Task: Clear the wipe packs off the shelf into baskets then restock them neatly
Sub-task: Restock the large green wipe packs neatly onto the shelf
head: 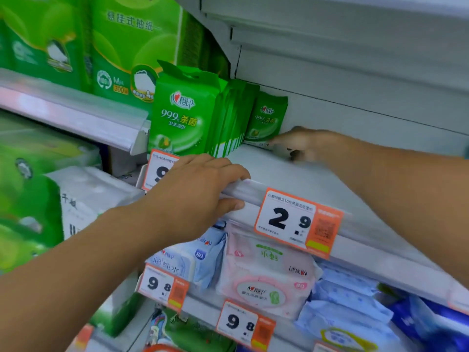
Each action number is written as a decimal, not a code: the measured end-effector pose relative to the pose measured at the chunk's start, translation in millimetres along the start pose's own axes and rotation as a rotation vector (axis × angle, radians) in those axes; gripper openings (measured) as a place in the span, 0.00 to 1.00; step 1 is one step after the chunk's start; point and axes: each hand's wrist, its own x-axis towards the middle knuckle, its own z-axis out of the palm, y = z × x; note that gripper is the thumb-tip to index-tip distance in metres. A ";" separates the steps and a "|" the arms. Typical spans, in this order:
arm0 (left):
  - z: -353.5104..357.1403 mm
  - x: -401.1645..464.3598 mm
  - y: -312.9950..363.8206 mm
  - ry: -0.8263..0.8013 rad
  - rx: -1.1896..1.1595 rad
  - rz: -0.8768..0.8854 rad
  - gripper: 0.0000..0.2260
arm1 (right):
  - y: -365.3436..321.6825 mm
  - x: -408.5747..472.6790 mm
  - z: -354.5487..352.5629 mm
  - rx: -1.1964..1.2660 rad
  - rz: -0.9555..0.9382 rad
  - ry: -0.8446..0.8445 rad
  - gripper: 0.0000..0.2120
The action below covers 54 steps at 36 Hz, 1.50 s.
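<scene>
My left hand [200, 189] grips the shelf edge [253, 191]; my right hand [302, 146], fingers loose, touches a small green wipe pack [266, 120], probably light, soft, slippery; pinch its sides.

Bright, even store light falls from above, leaving only a soft shadow on the shelf [317, 179] under the right hand [308, 144]. That hand is smeared, probably by motion. The green packs [38, 41] at the left edge are blurred, and the wide lens bends the shelf rail. Small print on the price tag [297, 222] stays unreadable.
</scene>
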 end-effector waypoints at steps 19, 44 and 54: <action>137.5 -192.1 211.0 -1.066 -0.555 -0.524 0.33 | 273.6 -402.8 107.1 -0.154 0.503 -0.588 0.33; 31.5 -158.8 219.1 -0.455 -1.391 -0.912 0.31 | 207.0 -430.5 9.8 0.594 0.030 0.020 0.30; -30.4 -107.3 238.5 -0.062 -1.559 -0.866 0.18 | 161.2 -441.3 -15.3 1.097 0.054 -0.166 0.41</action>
